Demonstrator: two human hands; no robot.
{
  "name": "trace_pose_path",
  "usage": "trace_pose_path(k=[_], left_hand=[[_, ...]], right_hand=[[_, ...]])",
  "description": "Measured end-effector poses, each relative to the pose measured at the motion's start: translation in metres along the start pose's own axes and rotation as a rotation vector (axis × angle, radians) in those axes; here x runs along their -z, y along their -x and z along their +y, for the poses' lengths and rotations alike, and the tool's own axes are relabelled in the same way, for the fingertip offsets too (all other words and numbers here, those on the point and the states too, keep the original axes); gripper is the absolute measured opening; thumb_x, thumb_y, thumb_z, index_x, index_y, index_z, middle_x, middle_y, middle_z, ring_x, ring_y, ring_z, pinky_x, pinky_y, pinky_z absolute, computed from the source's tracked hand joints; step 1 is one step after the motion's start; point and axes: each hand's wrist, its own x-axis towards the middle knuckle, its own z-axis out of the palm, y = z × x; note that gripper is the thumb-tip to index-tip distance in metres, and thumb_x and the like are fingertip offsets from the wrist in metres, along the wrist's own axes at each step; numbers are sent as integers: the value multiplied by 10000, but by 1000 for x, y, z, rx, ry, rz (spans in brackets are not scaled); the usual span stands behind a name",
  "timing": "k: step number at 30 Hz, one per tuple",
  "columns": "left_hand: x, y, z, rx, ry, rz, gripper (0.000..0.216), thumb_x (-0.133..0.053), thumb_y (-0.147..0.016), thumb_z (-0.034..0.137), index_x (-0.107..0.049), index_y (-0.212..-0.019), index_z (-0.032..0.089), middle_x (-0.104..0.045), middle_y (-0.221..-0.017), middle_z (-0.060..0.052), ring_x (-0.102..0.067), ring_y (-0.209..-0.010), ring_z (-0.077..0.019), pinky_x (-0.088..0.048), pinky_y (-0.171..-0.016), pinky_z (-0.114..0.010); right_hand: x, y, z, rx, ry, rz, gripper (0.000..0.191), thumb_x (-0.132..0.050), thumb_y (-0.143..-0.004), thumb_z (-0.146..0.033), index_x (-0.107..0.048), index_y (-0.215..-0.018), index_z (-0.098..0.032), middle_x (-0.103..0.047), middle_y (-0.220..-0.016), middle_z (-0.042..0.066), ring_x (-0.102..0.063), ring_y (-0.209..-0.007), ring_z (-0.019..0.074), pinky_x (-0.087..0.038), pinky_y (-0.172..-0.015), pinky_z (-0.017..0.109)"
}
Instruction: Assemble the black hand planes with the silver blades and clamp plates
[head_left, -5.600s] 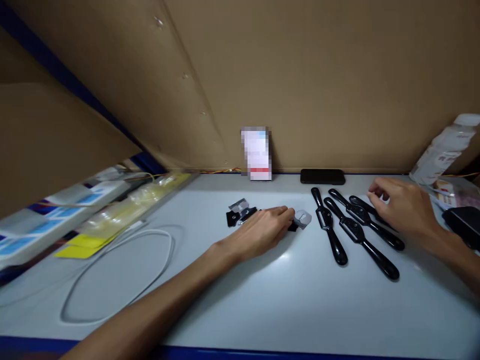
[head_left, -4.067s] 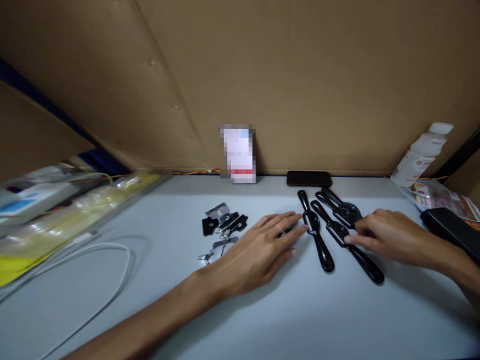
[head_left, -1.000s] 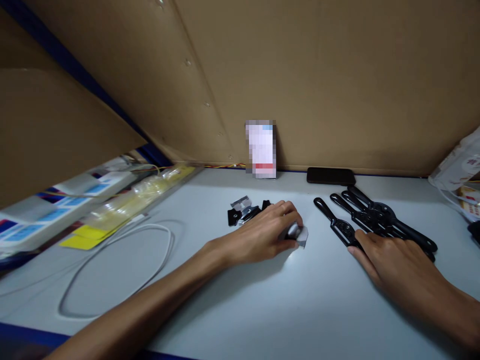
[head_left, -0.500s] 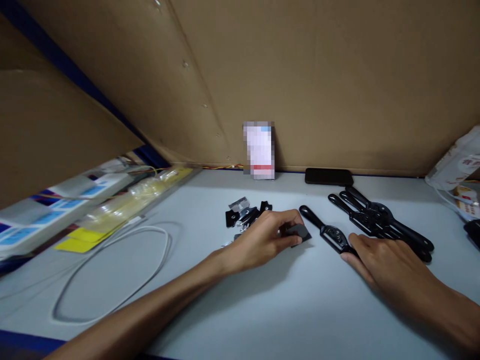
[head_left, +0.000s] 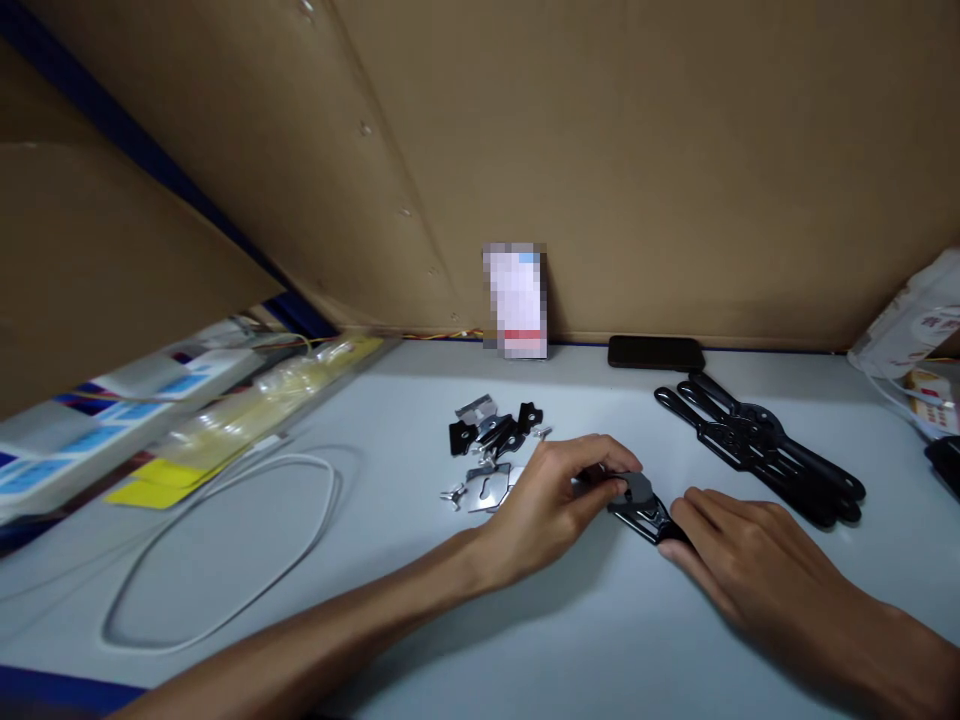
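Observation:
My right hand [head_left: 757, 550] is closed around one handle of a black spokeshave [head_left: 637, 525], which is held low over the table. Between the thumb and fingers of my left hand [head_left: 559, 495] is a dark grey blade [head_left: 639, 487], lying over the middle of the spokeshave's body. The left fingers hide part of the blade and the spokeshave's other handle. Left of my left hand lies a loose pile with black cap plates [head_left: 462, 437], silver blades [head_left: 489, 490] and small thumbscrews [head_left: 454, 495]. Several more black spokeshaves [head_left: 750, 440] are heaped beyond my right hand.
A dark phone [head_left: 656, 353] lies along the cardboard wall [head_left: 675, 170]; a lit, blurred-out screen [head_left: 519, 300] leans there too. A white cable [head_left: 217, 490] loops at left, near yellow sheets [head_left: 161, 485] and clear plastic packaging [head_left: 247, 410]. A plastic bag [head_left: 904, 315] stands far right.
My left hand has moved right with the blade, now over the spokeshave's body. My right hand has shifted slightly left and nearer, with the spokeshave. More of the loose pile shows.

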Motion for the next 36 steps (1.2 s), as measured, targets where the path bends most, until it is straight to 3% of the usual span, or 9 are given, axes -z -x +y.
trace_pose_path(k=[4,9,17,24,31,36], left_hand=[[-4,2,-1,-40,-23,13,139,-570,-891,173,-692,-957,171,-727,-888,-44,-657,-790,-157,-552,-744,-311],[-5,1,-3,-87,-65,-30,194,-541,-892,111,-715,-947,176,-715,-888,-39,-652,-795,-149,-534,-733,-291],[4,-3,-4,-123,-140,-84,252,-512,-937,131,-746,-1009,190,-720,-895,-53,-632,-786,-161,-516,-740,-318],[3,-6,-5,-55,-159,-139,277,-515,-919,114,-765,-999,205,-724,-865,-32,-631,-713,-136,-484,-675,-289],[-1,-4,-2,43,-201,-129,211,-544,-871,98,-729,-937,175,-733,-891,-29,-647,-800,-152,-486,-752,-297],[-2,-3,0,120,-251,-108,147,-566,-853,128,-698,-896,175,-695,-840,-31,-600,-765,-163,-455,-716,-308]], right_hand=[[-5,1,0,29,-40,71,286,-307,-1084,-319,-489,-886,-223,-580,-793,16,-580,-636,203,-355,-566,346],[-7,2,0,78,-47,90,275,-306,-1089,-296,-499,-909,-218,-577,-800,16,-562,-654,195,-341,-587,347],[-5,7,1,47,173,138,259,-301,-1087,-308,-467,-904,-231,-559,-809,12,-558,-663,206,-330,-600,367],[0,3,10,186,237,106,202,-393,-1052,-213,-521,-896,-208,-571,-801,29,-544,-718,213,-319,-558,352],[-3,4,12,189,275,103,203,-424,-1032,-173,-571,-892,-191,-597,-796,48,-535,-730,208,-345,-579,324],[-4,3,12,161,283,131,193,-423,-1024,-164,-582,-915,-181,-605,-832,64,-552,-758,227,-365,-602,340]])
